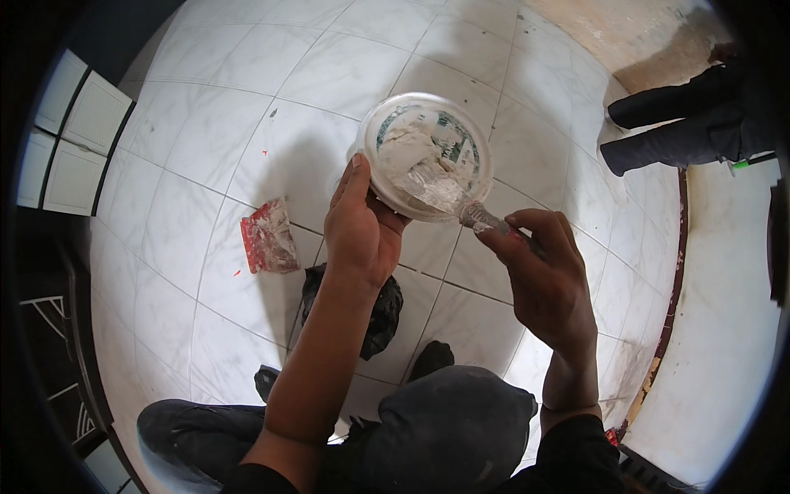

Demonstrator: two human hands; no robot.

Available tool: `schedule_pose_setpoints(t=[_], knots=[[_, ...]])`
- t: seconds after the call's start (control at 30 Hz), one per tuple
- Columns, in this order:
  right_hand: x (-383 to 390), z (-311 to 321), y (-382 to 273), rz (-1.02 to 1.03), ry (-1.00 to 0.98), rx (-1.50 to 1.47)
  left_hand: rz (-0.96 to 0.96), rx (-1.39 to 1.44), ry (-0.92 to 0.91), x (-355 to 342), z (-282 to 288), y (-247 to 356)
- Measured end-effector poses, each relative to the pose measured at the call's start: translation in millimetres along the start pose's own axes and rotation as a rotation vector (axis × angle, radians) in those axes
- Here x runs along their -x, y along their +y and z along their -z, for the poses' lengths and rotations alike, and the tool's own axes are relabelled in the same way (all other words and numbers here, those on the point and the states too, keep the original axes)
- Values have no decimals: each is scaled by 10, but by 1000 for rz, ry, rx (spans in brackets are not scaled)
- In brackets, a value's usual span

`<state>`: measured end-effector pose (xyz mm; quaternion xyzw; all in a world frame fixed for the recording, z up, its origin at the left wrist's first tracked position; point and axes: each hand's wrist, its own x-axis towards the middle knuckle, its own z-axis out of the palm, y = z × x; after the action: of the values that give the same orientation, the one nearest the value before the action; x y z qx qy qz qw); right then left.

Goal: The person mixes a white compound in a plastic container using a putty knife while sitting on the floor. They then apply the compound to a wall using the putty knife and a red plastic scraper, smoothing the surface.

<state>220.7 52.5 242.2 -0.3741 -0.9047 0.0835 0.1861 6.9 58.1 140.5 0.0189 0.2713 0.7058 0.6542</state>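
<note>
My left hand (364, 222) holds a round white plastic lid (454, 125) with green print, thumb at its near left rim and fingers beneath. A heap of whitish putty (403, 152) lies on the lid. Gripped in my right hand (547, 276) is the handle of a putty knife (485, 218). Its blade reaches over the lid's near right edge into the putty and is smeared with it, so its outline is partly hidden. A red spreader (270, 239) caked with dried white paste rests on the floor, left of my left forearm.
A crumpled black plastic bag (383, 321) lies on the tiled floor (239, 148), partly behind my left forearm. Another person's dark-trousered legs (683, 132) are at the upper right. White cabinet panels (86, 123) stand on the left. A pale wall (708, 305) runs along the right.
</note>
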Motion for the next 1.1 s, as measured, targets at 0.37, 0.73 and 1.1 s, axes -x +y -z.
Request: schedule_pose_setpoints(t=[0.37, 0.73, 1.1], knots=[[-325, 484, 711, -602, 160, -555, 65, -71, -52, 1, 25, -45], [-1181, 242, 336, 381, 10, 197, 84, -51, -28, 0, 88, -266], [-630, 310, -169, 365, -251, 280, 83, -62, -62, -109, 251, -54]])
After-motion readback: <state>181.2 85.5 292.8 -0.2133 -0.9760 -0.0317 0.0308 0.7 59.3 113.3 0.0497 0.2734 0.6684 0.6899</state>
